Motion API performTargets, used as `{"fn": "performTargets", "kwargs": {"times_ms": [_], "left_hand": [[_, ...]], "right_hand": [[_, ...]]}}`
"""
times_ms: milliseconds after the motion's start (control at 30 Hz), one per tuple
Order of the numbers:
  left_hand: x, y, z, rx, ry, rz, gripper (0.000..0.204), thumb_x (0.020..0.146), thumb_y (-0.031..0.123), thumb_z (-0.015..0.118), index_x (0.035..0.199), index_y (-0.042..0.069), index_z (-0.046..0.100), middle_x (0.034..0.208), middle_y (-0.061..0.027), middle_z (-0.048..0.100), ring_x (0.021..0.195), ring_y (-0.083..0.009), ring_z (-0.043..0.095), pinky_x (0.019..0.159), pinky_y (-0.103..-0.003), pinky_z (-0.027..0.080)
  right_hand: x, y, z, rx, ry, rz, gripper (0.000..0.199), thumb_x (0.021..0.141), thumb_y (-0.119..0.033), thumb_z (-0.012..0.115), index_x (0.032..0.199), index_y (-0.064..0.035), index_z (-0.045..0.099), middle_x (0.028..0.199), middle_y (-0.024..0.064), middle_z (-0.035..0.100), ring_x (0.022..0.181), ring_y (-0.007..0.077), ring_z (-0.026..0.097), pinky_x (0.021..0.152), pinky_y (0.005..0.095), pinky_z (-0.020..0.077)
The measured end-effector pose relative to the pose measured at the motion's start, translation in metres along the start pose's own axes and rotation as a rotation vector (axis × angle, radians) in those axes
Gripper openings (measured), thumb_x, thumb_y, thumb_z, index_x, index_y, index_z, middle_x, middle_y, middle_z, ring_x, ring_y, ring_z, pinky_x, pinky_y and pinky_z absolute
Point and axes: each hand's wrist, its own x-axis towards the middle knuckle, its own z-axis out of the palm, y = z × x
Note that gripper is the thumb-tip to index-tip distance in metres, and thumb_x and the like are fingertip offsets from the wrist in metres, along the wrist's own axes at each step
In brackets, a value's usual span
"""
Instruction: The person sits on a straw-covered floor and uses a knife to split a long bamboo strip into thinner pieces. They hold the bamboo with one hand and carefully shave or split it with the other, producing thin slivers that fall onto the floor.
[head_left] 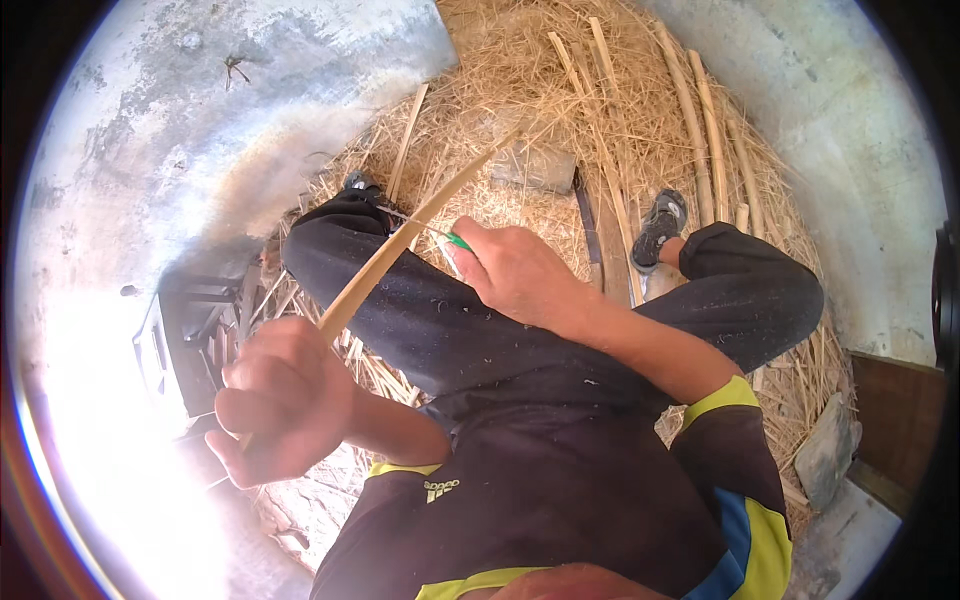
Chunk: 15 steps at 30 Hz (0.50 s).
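Note:
A long, pale strip of split wood [376,268], perhaps bamboo, slants up and away from my left hand [290,395], which is closed round its near end. In my right hand [530,278], the fingers are wrapped about the green handle of a knife [458,241]. Its thin blade reaches left to the strip, around the middle of its length, and appears to touch it. Part of the handle is hidden by my fingers. The strip's far end tapers over the straw-like shavings.
Shavings [500,80] cover the floor between my spread legs and beyond. Several long poles [690,120] lie at the far right. A flat grey block [536,168] sits ahead. Weathered walls stand on both sides, with a stone slab [828,455] at the lower right.

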Motion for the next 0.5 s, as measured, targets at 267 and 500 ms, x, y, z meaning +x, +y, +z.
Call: {"fn": "performTargets", "kwargs": {"times_ms": [267, 500], "left_hand": [[-0.007, -0.002, 0.002, -0.003, -0.187, -0.014, 0.037, 0.081, 0.033, 0.035, 0.049, 0.017, 0.025, 0.039, 0.0037, 0.018, 0.034, -0.0084, 0.011, 0.039, -0.027, 0.012], [-0.002, -0.001, 0.005, -0.088, -0.305, 0.009, 0.037, 0.08, 0.031, 0.037, 0.048, 0.014, 0.027, 0.037, 0.0044, 0.018, 0.03, -0.0076, 0.014, 0.035, -0.024, 0.01]], "right_hand": [[-0.013, -0.018, -0.002, -0.102, -0.026, 0.047, 0.028, 0.093, -0.022, 0.047, 0.097, 0.005, 0.052, 0.052, 0.0202, 0.054, 0.05, 0.0399, 0.056, 0.047, 0.0467, 0.0447], [-0.017, 0.004, -0.001, -0.154, -0.009, 0.051, 0.024, 0.092, -0.021, 0.048, 0.093, 0.0024, 0.051, 0.053, 0.0213, 0.053, 0.052, 0.0399, 0.056, 0.048, 0.0477, 0.0444]]}}
